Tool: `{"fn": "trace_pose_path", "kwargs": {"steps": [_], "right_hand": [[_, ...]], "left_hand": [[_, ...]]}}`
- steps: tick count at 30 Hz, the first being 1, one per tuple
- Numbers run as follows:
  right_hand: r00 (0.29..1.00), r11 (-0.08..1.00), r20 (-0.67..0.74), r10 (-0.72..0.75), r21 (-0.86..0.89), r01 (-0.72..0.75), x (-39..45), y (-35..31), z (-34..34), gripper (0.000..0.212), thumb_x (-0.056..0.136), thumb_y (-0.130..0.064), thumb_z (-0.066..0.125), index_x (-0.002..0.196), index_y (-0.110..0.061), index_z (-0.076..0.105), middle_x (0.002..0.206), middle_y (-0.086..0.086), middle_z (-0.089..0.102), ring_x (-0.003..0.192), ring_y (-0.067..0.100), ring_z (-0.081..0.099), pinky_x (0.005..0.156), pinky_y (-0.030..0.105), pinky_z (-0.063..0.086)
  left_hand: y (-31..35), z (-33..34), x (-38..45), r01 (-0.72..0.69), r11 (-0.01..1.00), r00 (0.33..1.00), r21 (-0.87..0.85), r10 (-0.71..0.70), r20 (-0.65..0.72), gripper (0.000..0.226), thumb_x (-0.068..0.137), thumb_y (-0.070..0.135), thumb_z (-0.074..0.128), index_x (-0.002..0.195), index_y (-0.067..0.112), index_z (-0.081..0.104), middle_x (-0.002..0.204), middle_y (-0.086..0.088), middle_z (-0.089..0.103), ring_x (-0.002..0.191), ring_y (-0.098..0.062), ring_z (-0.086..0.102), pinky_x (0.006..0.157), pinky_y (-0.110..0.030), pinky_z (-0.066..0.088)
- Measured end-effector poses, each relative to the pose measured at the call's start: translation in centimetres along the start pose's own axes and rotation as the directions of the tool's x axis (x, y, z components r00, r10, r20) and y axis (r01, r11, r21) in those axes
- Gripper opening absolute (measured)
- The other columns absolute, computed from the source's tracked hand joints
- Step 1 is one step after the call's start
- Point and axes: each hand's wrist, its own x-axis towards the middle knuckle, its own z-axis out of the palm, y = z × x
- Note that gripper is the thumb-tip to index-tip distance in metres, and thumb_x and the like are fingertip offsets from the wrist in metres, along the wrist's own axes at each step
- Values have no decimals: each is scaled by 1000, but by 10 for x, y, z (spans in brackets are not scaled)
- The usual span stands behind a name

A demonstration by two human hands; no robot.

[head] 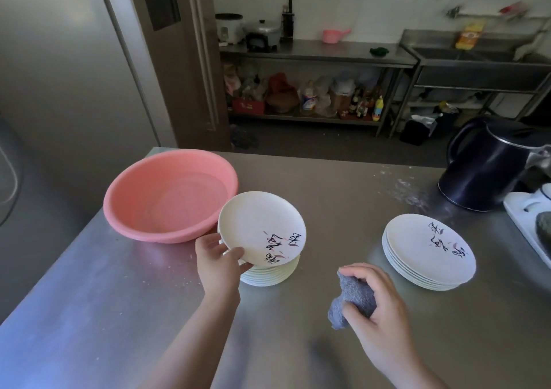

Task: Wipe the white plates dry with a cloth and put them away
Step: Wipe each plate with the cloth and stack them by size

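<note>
White plate [259,224] in left hand [219,265]

two bare forearms come into view from the bottom edge, each ending in a bare hand. the left hand [219,265] and the right hand [376,305] wear no gloves, rings, watches or bracelets. no sleeve shows on either arm; both are uncovered as far down as the edge of the view. the fingernails that show are short and unpainted.
</note>
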Motion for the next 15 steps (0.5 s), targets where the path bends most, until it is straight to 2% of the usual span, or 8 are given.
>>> {"fn": "trace_pose_path", "kwargs": {"steps": [5, 9, 11, 13, 15], "right_hand": [[994, 997, -75, 77, 2, -77, -16, 13, -54, 44, 66, -6, 57, 102, -30, 63, 109, -10, 60, 105, 13, 56, 85, 10, 40], [980, 993, -164, 110, -18, -115, -32, 27, -102, 42, 64, -4, 56, 101, -25, 63, 105, -10, 60, 100, 9, 57, 83, 7, 39], [976, 992, -189, 111, -43, -121, -43, 37, -123, 43, 63, -3, 55, 101, -21, 63, 105, -10, 59, 99, 7, 56, 84, 6, 38], [969, 989, -213, 123, -50, -137, -56, 47, -142, 42, 63, -1, 54, 102, -15, 64, 107, -2, 59, 97, 6, 56, 82, 6, 39], [966, 987, -216, 141, -45, -154, -69, 59, -157, 42, 64, 0, 54, 102, -13, 64, 107, 1, 59, 97, 7, 56, 82, 10, 42]], "left_hand": [[-8, 2, -59, 27, 1000, 994, -13, -26, 103, 39, 82, -19, 56, 101, 14, 51, 106, -21, 61, 93, -32, 63, 47, -26, 55], [-33, 15, -110, 94, 996, 965, 14, -94, 245, 36, 83, -20, 55, 100, 11, 53, 92, -16, 68, 76, -26, 67, 49, -30, 56], [-53, 25, -129, 131, 990, 944, 57, -142, 298, 34, 83, -20, 56, 102, 8, 53, 91, -19, 67, 75, -29, 67, 49, -32, 56], [-76, 34, -146, 168, 980, 921, 108, -195, 336, 34, 82, -20, 56, 103, 7, 52, 93, -22, 65, 77, -30, 65, 48, -31, 56], [-98, 42, -160, 203, 967, 900, 151, -246, 360, 33, 82, -20, 56, 101, 7, 52, 94, -22, 64, 76, -29, 64, 48, -32, 56]]}}
